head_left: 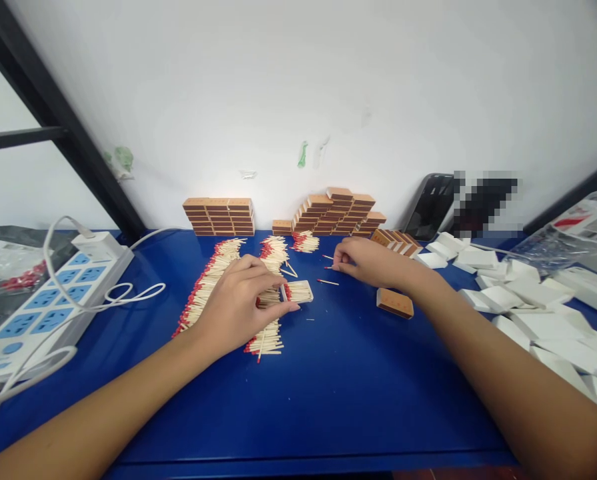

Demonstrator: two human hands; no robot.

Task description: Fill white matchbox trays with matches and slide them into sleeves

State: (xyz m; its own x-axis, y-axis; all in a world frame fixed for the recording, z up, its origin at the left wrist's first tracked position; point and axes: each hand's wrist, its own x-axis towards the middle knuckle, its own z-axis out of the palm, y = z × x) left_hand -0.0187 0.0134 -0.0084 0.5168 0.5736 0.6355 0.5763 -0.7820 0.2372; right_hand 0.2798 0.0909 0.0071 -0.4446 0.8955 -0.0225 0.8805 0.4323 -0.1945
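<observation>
A white matchbox tray [303,291] filled with red-tipped matches lies on the blue table. My left hand [241,297] has its thumb and fingers closed around the tray's left end, above the piles of matches. Farther right, my right hand [356,260] pinches at the tabletop, with a match [328,268] at its fingertips. A loose match [327,282] lies just in front of those fingers. Rows of matches [203,293] spread to the left, partly hidden by my left hand. Below my right wrist sits an orange-brown matchbox sleeve [395,303].
Stacked matchboxes [218,217] stand against the wall, with another stack [336,212] farther right. Many white trays [543,313] are heaped at the right. A white power strip [53,293] with cables occupies the left side. A dark phone [428,205] leans on the wall.
</observation>
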